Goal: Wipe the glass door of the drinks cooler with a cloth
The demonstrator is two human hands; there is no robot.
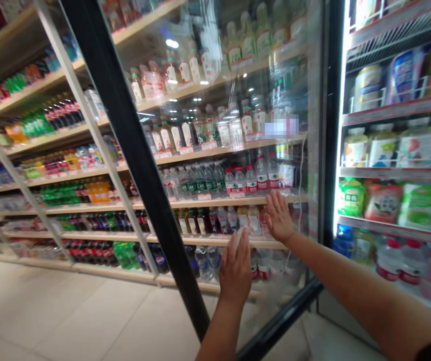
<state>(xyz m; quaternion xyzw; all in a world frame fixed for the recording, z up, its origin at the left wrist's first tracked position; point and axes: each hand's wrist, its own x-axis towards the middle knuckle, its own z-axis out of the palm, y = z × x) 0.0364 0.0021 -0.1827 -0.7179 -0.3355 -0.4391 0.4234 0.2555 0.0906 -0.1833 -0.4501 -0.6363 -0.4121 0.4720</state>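
Observation:
A black-framed glass cooler door (140,165) stands swung out in front of me. My left hand (235,268) lies flat on the glass near its lower part, fingers stretched upward. My right hand (278,216) is also pressed flat against the glass, a little higher and to the right, fingers spread. Neither hand holds anything. Through the glass I see shelves of water bottles (251,178) and other drinks.
To the right the cooler interior (396,200) is exposed, with shelves of bottles, cartons and cans. More glass doors and rows of soda bottles (87,250) run off to the left. Pale floor tiles (68,321) lie below.

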